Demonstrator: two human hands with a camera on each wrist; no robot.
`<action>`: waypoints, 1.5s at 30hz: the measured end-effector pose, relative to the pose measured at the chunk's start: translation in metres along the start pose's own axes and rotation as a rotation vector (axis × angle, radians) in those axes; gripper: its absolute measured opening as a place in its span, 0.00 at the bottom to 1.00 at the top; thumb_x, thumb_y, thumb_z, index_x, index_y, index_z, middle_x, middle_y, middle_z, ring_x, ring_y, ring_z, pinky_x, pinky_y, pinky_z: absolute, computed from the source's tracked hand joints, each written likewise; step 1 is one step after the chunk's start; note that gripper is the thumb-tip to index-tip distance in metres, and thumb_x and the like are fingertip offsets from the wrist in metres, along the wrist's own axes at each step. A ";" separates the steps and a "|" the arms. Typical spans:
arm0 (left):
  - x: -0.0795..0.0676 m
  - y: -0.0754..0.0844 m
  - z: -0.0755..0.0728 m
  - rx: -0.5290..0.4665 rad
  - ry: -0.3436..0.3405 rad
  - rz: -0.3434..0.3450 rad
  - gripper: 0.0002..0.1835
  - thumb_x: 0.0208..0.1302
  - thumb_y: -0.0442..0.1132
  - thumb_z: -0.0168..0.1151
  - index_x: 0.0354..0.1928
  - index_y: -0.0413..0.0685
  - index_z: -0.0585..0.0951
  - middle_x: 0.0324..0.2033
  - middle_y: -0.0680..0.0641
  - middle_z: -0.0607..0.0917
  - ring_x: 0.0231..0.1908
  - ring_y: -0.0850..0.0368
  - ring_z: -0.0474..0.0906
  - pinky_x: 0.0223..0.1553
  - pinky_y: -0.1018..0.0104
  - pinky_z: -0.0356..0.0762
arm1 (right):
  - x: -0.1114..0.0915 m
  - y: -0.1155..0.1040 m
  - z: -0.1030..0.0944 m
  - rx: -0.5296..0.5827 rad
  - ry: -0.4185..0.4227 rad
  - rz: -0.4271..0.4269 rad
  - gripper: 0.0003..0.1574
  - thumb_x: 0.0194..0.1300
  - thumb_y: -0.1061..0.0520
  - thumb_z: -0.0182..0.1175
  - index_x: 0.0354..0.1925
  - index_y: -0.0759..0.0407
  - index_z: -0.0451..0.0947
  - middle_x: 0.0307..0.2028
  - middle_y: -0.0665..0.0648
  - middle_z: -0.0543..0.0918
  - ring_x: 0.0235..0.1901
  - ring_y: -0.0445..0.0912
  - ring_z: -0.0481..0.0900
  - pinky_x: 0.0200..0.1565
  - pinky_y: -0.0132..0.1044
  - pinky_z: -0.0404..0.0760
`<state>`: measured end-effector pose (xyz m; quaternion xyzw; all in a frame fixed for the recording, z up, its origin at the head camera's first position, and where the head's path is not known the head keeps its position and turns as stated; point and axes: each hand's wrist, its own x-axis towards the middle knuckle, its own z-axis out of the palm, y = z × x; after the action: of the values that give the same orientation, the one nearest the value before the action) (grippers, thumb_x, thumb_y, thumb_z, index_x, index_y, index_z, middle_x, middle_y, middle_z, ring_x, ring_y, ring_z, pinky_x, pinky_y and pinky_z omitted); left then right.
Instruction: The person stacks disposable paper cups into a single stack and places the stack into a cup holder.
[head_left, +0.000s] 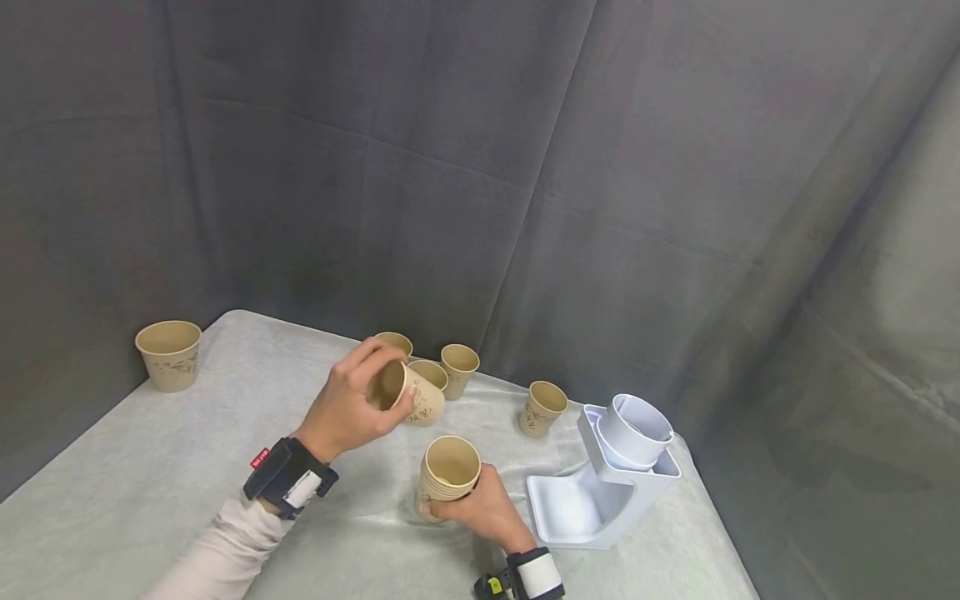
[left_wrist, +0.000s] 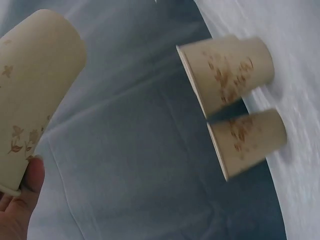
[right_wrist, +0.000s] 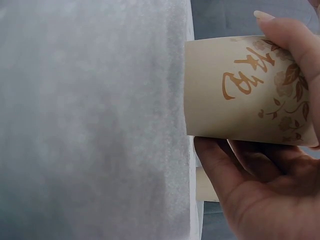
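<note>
While your left hand (head_left: 356,404) has the loose cup (head_left: 427,404) up off the table (head_left: 277,375), thumb near the rim and fingers curled over the top, go easy on the squeeze; that thin wall would probably dent. Cup is tilted, mouth toward your palm, base off to the right. I'd roll the wrist to level it before it goes over anything.

Your right hand (head_left: 489,504) wraps the stack (head_left: 447,477), fingers one side, thumb the other: mouth up, several rims nested. Can't tell if its base touches down. Hold it low and steady, fingertips below the rims.

Watch your left knuckles: three cups (head_left: 431,372) stand just behind that hand, and a bump could tip them. One more cup (head_left: 543,410) stands between those and the white stand (head_left: 607,487), which has a ring (head_left: 636,429) seated in its top. Far-left cup (head_left: 168,358) sits by the left edge, well apart.

Surface is pale and slightly wrinkled, like cloth. Grey curtain (head_left: 375,208) hangs behind and round both sides.
</note>
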<state>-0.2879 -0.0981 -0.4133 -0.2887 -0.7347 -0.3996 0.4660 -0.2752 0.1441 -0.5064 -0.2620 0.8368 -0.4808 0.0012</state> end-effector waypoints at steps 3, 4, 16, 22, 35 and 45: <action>-0.002 0.008 0.007 -0.023 -0.015 0.031 0.19 0.46 0.45 0.63 0.43 0.52 0.78 0.39 0.54 0.76 0.36 0.61 0.73 0.33 0.64 0.74 | -0.003 -0.015 -0.003 0.001 -0.007 0.000 0.34 0.37 0.54 0.74 0.47 0.55 0.75 0.38 0.53 0.82 0.37 0.45 0.79 0.42 0.40 0.77; -0.003 0.011 0.010 -0.025 -0.024 0.041 0.19 0.46 0.45 0.63 0.43 0.52 0.78 0.39 0.54 0.76 0.36 0.61 0.73 0.32 0.64 0.74 | -0.003 -0.019 -0.004 0.003 -0.009 0.001 0.34 0.37 0.54 0.74 0.47 0.55 0.75 0.38 0.53 0.82 0.37 0.45 0.79 0.42 0.40 0.77; -0.016 0.029 0.033 -0.023 -0.178 0.090 0.19 0.49 0.48 0.62 0.44 0.52 0.77 0.40 0.55 0.74 0.39 0.64 0.71 0.38 0.69 0.74 | 0.002 0.014 0.001 -0.015 -0.018 0.039 0.37 0.35 0.43 0.74 0.46 0.46 0.74 0.39 0.48 0.82 0.37 0.43 0.79 0.41 0.40 0.78; -0.022 0.035 0.037 -0.007 -0.278 0.066 0.18 0.52 0.51 0.61 0.45 0.54 0.77 0.41 0.56 0.74 0.42 0.63 0.69 0.41 0.67 0.74 | 0.002 0.011 0.001 -0.018 -0.021 0.050 0.36 0.36 0.42 0.74 0.46 0.48 0.74 0.38 0.48 0.82 0.36 0.43 0.79 0.38 0.39 0.78; -0.028 0.040 0.050 -0.036 -0.387 0.078 0.21 0.54 0.50 0.62 0.50 0.57 0.76 0.47 0.55 0.74 0.48 0.62 0.68 0.48 0.65 0.72 | 0.003 0.013 0.000 -0.010 -0.024 0.043 0.36 0.36 0.43 0.74 0.46 0.49 0.73 0.39 0.49 0.81 0.35 0.43 0.79 0.38 0.39 0.78; -0.034 0.042 0.060 0.031 -0.468 0.101 0.22 0.56 0.52 0.60 0.53 0.55 0.74 0.48 0.55 0.73 0.50 0.63 0.67 0.51 0.66 0.69 | -0.002 -0.018 -0.005 -0.028 -0.038 0.013 0.36 0.39 0.52 0.73 0.49 0.55 0.73 0.44 0.52 0.80 0.40 0.42 0.77 0.42 0.39 0.77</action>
<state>-0.2677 -0.0268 -0.4461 -0.4029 -0.8132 -0.2867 0.3067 -0.2665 0.1415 -0.4900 -0.2654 0.8449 -0.4642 0.0166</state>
